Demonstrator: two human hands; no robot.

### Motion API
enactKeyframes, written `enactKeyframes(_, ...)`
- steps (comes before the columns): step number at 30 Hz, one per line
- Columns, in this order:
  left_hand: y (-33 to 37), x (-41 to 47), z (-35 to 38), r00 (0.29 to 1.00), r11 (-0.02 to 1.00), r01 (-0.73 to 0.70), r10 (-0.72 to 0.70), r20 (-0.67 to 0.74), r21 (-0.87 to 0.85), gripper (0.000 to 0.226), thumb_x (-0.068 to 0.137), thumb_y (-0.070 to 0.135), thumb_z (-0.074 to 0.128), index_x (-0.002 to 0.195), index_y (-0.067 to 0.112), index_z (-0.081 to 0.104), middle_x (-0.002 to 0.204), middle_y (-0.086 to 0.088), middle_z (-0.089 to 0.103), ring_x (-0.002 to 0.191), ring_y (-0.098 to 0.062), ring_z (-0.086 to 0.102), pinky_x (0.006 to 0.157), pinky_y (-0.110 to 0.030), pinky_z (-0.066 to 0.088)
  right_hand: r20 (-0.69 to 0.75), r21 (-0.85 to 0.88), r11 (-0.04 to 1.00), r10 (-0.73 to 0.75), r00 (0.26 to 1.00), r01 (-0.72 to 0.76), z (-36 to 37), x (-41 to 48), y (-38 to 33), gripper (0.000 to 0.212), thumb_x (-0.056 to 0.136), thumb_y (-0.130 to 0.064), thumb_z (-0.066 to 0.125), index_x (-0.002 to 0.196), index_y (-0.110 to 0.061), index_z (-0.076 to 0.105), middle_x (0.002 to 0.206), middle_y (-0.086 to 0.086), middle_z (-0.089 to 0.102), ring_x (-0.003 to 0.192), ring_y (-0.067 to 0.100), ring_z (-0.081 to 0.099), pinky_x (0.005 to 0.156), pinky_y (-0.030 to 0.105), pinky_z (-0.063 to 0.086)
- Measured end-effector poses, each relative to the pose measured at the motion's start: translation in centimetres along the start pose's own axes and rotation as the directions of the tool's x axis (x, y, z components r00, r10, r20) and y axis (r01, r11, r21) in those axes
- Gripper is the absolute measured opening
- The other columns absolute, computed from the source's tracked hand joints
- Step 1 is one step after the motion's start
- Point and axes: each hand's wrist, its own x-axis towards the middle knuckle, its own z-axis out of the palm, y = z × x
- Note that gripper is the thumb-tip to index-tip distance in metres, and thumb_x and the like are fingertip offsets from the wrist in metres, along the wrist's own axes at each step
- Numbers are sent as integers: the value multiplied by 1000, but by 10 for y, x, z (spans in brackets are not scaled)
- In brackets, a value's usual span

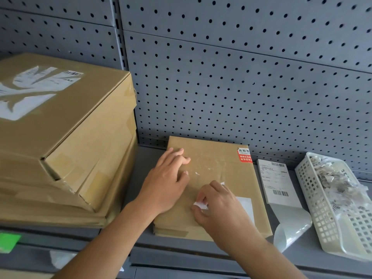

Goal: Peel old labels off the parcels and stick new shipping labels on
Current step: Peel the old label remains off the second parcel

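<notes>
The left hand (167,184) and right hand (219,206) were bare, with short nails; behind each wrist ran a slim, uncovered forearm (112,238).

Grey pegboard wall (241,77) fills 12 o'clock, slotted upright (120,47) at 11, grey metal shelf (144,166) toward 6.

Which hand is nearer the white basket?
Right. The right hand pinches a white label scrap on the flat brown parcel, left of the white plastic basket; the left hand rests farther left.

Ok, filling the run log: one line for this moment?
left hand presses flat parcel | right hand pinches white label scrap | new label strip beside parcel
</notes>
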Motion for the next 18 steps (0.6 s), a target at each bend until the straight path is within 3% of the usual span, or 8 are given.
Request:
enactKeyframes(3, 0, 0, 0, 1000, 1000, 3, -3, -2, -7, 36, 104, 32, 39, 139, 34, 47, 162, 25, 19, 148, 11, -6, 116, -41, 30, -16, -108, 994, 6, 1000, -8, 2, -2, -6, 10, 83, -25, 73, 85, -20, 65, 85, -6, 57, 78, 15, 56, 69, 26, 52)
enactKeyframes(6, 1, 0, 0, 1000, 1000, 5, -5, -4, -13, 36, 103, 31, 40, 139, 34, 48, 162, 25, 20, 149, 10, -5, 116, -41, 30, -34, -214, 976, 35, 999, -41, 6, -3, -12, 33, 56, -16, 88, 62, -22, 56, 64, -8, 51, 55, 12, 53, 43, 19, 37)
enactKeyframes(15, 2, -1, -1, 1000, 1000, 12, -12, 3, -23, 37, 103, 31, 41, 139, 35, 47, 162, 26, 20, 148, 11, -5, 116, -42, 29, -62, -208, 973, 86, 994, -97, 20, 1, -13, 49, 45, -5, 85, 61, -20, 40, 57, -4, 45, 43, 13, 37, 47, 20, 20)
enactKeyframes(16, 2, -1, -1, 1000, 1000, 12, -12, 3, -22, 37, 103, 31, 41, 139, 35, 47, 162, 26, 20, 148, 11, -5, 116, -43, 29, -64, -172, 980, 90, 994, -100, 17, 0, -13, 48, 53, -7, 82, 65, -21, 38, 60, -3, 46, 46, 14, 34, 48, 19, 19)
enactKeyframes(18, 2, -1, -1, 1000, 1000, 15, -15, 4, -22, 37, 103, 32, 40, 139, 35, 47, 162, 27, 19, 148, 11, -5, 117, -43, 29, -54, -110, 991, 73, 996, -79, 10, -1, -12, 22, 81, -13, 65, 77, -17, 43, 76, -2, 52, 61, 15, 40, 53, 21, 25)
